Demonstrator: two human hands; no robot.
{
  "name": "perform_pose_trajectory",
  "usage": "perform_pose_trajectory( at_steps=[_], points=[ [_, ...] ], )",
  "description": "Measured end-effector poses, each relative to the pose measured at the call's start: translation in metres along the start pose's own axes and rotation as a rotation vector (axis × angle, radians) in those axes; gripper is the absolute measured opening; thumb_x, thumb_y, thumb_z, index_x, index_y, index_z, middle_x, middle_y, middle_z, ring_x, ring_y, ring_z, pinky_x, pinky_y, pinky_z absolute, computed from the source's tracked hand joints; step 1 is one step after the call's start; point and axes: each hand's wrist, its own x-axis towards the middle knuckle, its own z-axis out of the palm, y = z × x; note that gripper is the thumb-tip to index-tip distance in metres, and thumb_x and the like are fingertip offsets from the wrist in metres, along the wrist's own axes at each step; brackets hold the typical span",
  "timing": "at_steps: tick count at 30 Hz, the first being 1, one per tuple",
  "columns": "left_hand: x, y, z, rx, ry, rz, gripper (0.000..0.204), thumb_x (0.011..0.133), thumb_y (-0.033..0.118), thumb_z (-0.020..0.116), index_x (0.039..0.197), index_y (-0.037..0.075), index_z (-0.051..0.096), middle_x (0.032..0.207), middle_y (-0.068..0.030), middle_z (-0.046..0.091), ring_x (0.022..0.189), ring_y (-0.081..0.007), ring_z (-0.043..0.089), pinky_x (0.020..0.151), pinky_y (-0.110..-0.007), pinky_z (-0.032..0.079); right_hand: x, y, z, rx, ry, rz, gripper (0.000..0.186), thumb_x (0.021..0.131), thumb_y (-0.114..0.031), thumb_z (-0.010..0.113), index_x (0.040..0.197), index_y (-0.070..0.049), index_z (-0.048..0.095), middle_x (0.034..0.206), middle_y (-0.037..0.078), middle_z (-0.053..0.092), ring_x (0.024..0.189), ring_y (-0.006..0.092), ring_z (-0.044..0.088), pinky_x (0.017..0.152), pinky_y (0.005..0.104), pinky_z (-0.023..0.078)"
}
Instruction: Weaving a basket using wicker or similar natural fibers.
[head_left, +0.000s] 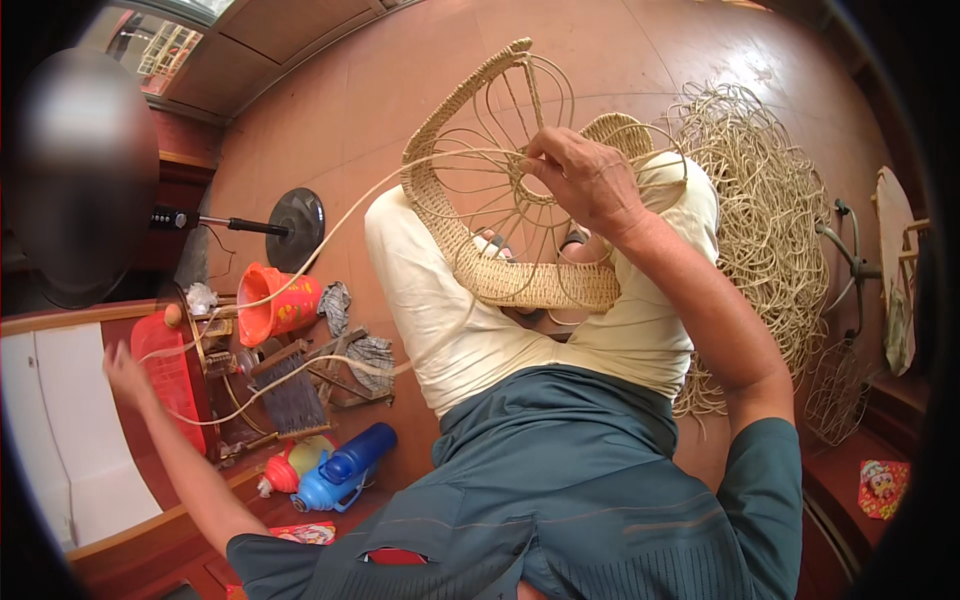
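Across my knees rests a basket-like woven straw piece (535, 285) with a thick braided rim and open spokes that run to a small ring. My right hand (585, 175) is over its upper middle, thumb and fingers pinched on a pale cord (400, 172). From there the cord sweeps left in a long curve to my left hand (125, 375). That arm is stretched far out to the left, and its slightly blurred fingers are closed at the cord. Another length of cord (260, 392) loops back from beside the left hand toward my thigh.
A big heap of loose cord (760, 230) lies on the floor at right. To the left stand a fan with a round black base (296, 228), a red bucket (275, 305), a wooden rack (290, 390), a red plastic chair (170, 370) and blue flasks (345, 468).
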Motion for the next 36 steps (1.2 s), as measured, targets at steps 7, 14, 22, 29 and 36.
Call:
perform_pose_trajectory(
  at_steps=[7, 14, 22, 29, 36],
  points=[
    [-0.335, 0.416, 0.013, -1.105, -0.980, 0.244, 0.019, 0.109, 0.010, 0.068, 0.125, 0.002, 0.074, 0.115, -0.0073, 0.077, 0.108, -0.0172, 0.073, 0.098, -0.033, 0.057, -0.002, -0.004, -0.002, 0.005, -0.020, 0.058, 0.011, 0.105, -0.026, 0.071, 0.109, -0.016, 0.074, 0.100, 0.007, 0.074, 0.088, 0.0327, 0.075, 0.076, 0.0446, 0.058],
    [-0.447, 0.538, 0.005, -1.477, -1.223, -0.064, 0.071, 0.107, 0.010, 0.069, 0.169, 0.007, 0.036, 0.148, -0.0247, 0.066, 0.107, -0.0212, 0.074, 0.099, -0.037, 0.059, -0.007, 0.000, -0.005, -0.076, -0.035, -0.095, 0.010, 0.100, -0.017, 0.074, 0.107, -0.010, 0.074, 0.101, 0.008, 0.074, 0.091, 0.0321, 0.076, 0.079, 0.0431, 0.061],
    [-0.459, 0.561, 0.014, -1.500, -1.155, 0.008, 0.086, 0.102, -0.001, 0.064, 0.174, 0.006, 0.018, 0.157, -0.0298, 0.057, 0.097, -0.0237, 0.077, 0.091, -0.040, 0.062, -0.006, -0.001, 0.002, -0.137, 0.002, -0.061, 0.006, 0.097, -0.015, 0.075, 0.102, -0.012, 0.072, 0.101, 0.007, 0.074, 0.090, 0.0310, 0.076, 0.077, 0.0431, 0.061],
    [-0.468, 0.569, 0.016, -1.504, -1.104, 0.064, 0.090, 0.103, 0.001, 0.066, 0.175, 0.007, 0.013, 0.162, -0.0293, 0.051, 0.101, -0.0252, 0.078, 0.090, -0.038, 0.063, -0.005, -0.003, -0.001, -0.112, -0.059, 0.026, 0.013, 0.095, -0.011, 0.072, 0.108, -0.011, 0.070, 0.095, 0.009, 0.075, 0.086, 0.0324, 0.076, 0.076, 0.0452, 0.060],
    [-0.460, 0.579, 0.023, -1.427, -1.125, 0.074, 0.091, 0.103, 0.010, 0.071, 0.175, 0.009, 0.016, 0.144, -0.0252, 0.067, 0.089, -0.0246, 0.077, 0.079, -0.037, 0.062, 0.013, -0.017, -0.025, 0.037, -0.292, 0.245, 0.025, 0.094, -0.009, 0.068, 0.119, -0.007, 0.069, 0.086, 0.013, 0.073, 0.082, 0.0349, 0.076, 0.076, 0.0473, 0.058]
  ],
)
